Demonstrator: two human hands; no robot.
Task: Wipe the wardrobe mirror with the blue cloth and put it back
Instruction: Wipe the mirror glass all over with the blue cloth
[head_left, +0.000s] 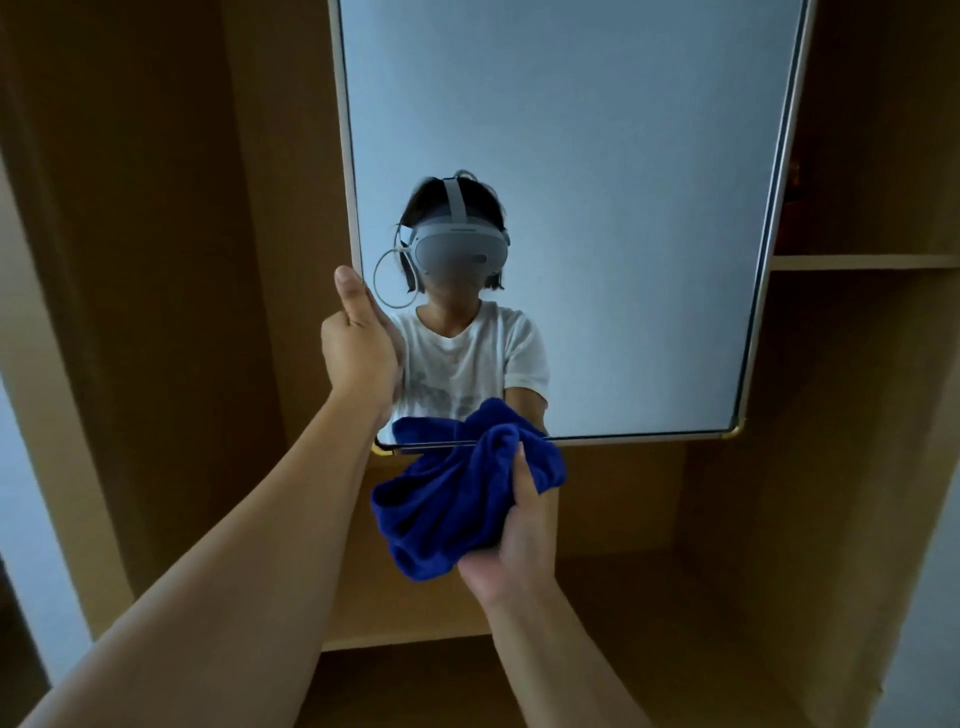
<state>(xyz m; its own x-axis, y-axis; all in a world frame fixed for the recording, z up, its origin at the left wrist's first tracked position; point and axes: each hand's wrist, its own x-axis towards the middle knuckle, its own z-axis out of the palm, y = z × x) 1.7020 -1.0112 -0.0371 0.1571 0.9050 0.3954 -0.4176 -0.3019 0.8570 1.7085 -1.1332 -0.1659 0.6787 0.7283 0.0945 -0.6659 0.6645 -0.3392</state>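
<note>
The wardrobe mirror (597, 156) hangs in a pale frame inside a brown wooden wardrobe, filling the upper middle of the head view. My left hand (358, 343) grips the mirror's left edge near its lower corner, thumb up along the frame. The blue cloth (447, 499) is bunched up at the mirror's bottom edge, its top overlapping the glass. My right hand (519, 540) holds the cloth from below and the right, fingers curled into the folds. The glass reflects a person in a white shirt and the cloth.
A wooden shelf (862, 262) juts out at the right of the mirror. Brown wardrobe panels (156, 260) stand at the left and behind. A horizontal wooden ledge (405, 639) runs below the cloth. A pale wall strip shows at the far left.
</note>
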